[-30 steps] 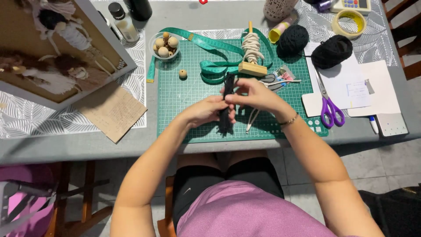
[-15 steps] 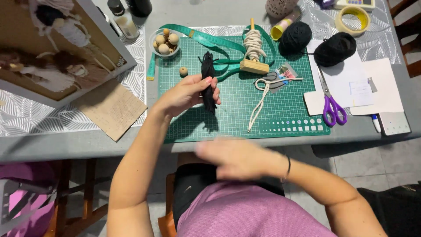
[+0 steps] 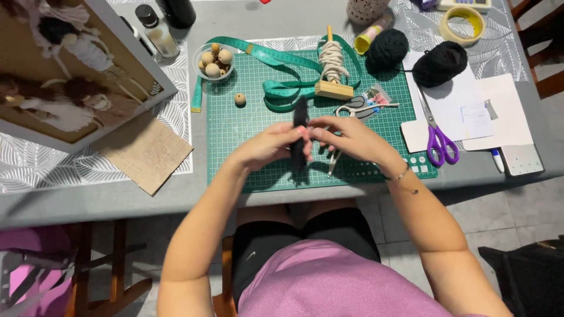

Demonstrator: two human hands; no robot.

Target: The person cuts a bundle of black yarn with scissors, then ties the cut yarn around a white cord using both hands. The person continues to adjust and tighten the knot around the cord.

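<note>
A bundle of black yarn stands upright between both hands above the green cutting mat. My left hand grips the bundle's middle from the left. My right hand pinches the same bundle from the right, fingertips meeting the left hand's. The bundle's lower end hangs down behind the fingers. A cream cord trails on the mat under my right hand.
On the mat lie a green tape measure, a wooden peg wound with cream cord and a loose wooden bead. A bowl of beads, two black yarn balls, purple scissors, papers, a tape roll and a framed picture surround it.
My right hand came back up from my lap to the yarn bundle. My left hand brought the bundle nearer to me, and both hands now hold it.
</note>
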